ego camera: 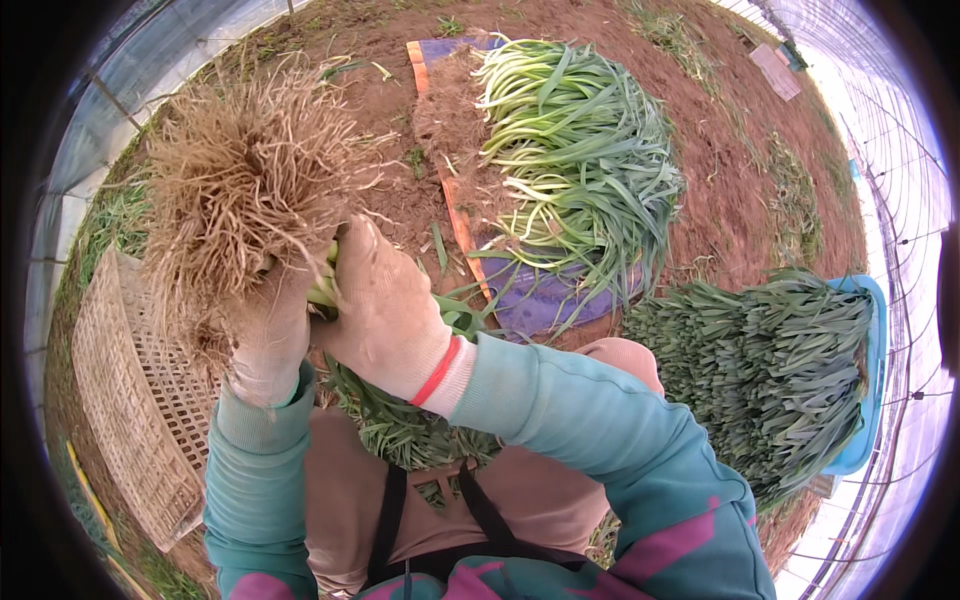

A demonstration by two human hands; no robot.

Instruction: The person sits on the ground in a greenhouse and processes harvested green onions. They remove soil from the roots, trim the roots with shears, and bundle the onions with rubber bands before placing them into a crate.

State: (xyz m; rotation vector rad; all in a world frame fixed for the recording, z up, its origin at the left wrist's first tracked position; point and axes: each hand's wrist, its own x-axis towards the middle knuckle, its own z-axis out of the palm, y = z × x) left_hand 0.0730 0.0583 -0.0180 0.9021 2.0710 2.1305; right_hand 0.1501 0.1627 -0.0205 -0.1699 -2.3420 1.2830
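Observation:
Both my hands wear pale, dirt-stained work gloves. My left hand grips a bunch of long green-leaved plants just below its mass of dry brown roots. Beside it, my right hand closes around the same bunch, with green stems showing between the two hands. The roots point up and away from me, and leaves hang down behind my right hand. Further off, a row of similar plants lies on a blue sheet with an orange edge, roots to the left.
A white plastic crate stands at the left. At the right, a light blue tub holds densely packed green leaves. More cut leaves lie between my knees. Brown soil and a pale board are farther off, inside a plastic-covered tunnel.

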